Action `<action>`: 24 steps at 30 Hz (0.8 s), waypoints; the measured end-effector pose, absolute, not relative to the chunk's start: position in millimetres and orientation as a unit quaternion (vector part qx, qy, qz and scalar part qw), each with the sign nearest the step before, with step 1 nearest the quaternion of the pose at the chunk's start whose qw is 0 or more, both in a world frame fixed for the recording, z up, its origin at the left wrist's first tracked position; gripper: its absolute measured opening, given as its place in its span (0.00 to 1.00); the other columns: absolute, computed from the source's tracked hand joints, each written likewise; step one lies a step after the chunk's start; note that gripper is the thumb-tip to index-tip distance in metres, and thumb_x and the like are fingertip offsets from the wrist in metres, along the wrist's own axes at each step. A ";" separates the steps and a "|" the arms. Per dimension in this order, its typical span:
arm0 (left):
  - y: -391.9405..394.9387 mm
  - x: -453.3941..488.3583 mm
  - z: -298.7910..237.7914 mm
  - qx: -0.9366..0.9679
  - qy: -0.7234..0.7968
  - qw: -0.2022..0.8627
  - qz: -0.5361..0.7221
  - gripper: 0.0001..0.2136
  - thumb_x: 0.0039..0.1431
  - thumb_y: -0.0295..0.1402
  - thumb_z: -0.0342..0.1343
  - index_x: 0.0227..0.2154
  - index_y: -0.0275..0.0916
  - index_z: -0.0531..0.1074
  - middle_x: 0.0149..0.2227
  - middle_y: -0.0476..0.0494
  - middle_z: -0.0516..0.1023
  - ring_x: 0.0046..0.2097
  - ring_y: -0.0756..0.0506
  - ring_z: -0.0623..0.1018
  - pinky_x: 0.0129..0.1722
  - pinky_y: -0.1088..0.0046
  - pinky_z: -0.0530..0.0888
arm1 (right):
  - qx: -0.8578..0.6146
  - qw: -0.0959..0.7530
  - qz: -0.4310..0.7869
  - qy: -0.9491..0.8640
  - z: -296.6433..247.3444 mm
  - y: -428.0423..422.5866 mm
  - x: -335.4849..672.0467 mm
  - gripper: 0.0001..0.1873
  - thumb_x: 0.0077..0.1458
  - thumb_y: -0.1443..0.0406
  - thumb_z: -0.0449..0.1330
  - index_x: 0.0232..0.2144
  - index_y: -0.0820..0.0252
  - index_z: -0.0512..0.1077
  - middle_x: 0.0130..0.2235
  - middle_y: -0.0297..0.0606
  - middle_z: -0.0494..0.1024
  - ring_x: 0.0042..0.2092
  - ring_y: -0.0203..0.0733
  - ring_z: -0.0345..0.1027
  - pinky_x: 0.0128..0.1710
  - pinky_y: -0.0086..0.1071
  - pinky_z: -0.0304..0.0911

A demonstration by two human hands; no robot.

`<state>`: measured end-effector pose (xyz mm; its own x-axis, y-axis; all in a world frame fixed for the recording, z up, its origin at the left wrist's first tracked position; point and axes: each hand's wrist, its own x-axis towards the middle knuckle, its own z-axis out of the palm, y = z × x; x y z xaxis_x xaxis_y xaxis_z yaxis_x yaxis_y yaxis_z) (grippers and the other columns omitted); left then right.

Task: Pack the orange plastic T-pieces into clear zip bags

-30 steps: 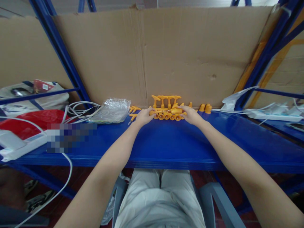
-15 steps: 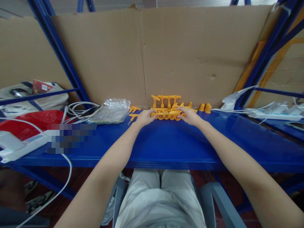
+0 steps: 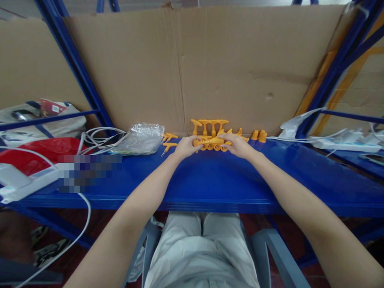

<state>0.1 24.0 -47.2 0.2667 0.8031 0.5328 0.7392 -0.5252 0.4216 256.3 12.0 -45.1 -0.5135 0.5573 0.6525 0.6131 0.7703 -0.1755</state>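
My left hand [image 3: 188, 147] and my right hand [image 3: 237, 145] face each other near the back of the blue table, fingers closed on the two ends of a yellow-orange plastic corkscrew [image 3: 213, 141]. It lies level between them; its exact joint is too small to make out. Just below it shows a row of round yellow cups [image 3: 210, 147], open ends toward me. Behind stand several T-shaped yellow pieces [image 3: 213, 125]. Left of my left hand lie two loose yellow corkscrews with metal spirals, one the nearer corkscrew [image 3: 169, 147]. More yellow pieces [image 3: 239, 132] sit behind my right hand.
Two yellow caps [image 3: 258, 136] stand at the right by the cardboard wall [image 3: 240, 60]. A clear plastic bag [image 3: 141, 140] and white cables [image 3: 100, 138] lie left. White power strips [image 3: 27, 184] sit at the left; blue posts [image 3: 336, 68] flank the table [image 3: 216, 180].
The metal spiral that showed between my hands is now out of sight, and yellow plastic spans the gap. Both hands have stayed in nearly the same place.
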 end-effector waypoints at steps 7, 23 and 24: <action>18.5 -3.9 -39.8 0.800 0.498 -0.037 0.332 0.15 0.55 0.39 0.58 0.44 0.40 0.78 0.27 0.47 0.79 0.31 0.44 0.77 0.32 0.73 0.68 | -0.354 0.393 -0.001 -0.849 -44.7 9.6 254.2 0.20 0.59 0.61 0.59 0.53 0.57 0.72 0.51 0.46 0.78 0.48 0.50 0.75 0.53 0.50 0.68; 21.8 0.4 -47.4 0.793 0.510 -0.059 0.328 0.15 0.55 0.40 0.59 0.45 0.43 0.78 0.29 0.47 0.80 0.33 0.44 0.78 0.32 0.73 0.68 | -0.351 0.429 0.285 -0.782 -54.5 21.6 255.9 0.22 0.56 0.52 0.62 0.48 0.56 0.65 0.30 0.33 0.79 0.27 0.40 0.76 0.32 0.37 0.74; 22.4 0.2 -47.7 0.792 0.511 -0.059 0.329 0.15 0.55 0.40 0.60 0.45 0.42 0.78 0.29 0.47 0.80 0.33 0.44 0.78 0.32 0.73 0.68 | -0.340 0.425 0.293 -0.786 -54.7 22.3 257.1 0.24 0.55 0.53 0.63 0.49 0.55 0.64 0.30 0.32 0.79 0.28 0.40 0.77 0.33 0.37 0.74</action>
<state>0.2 22.4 -47.7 0.2623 0.7703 0.5812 0.8476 -0.4719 0.2429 257.1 22.3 -54.7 -0.4082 0.7834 0.4687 0.2850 0.5972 -0.7498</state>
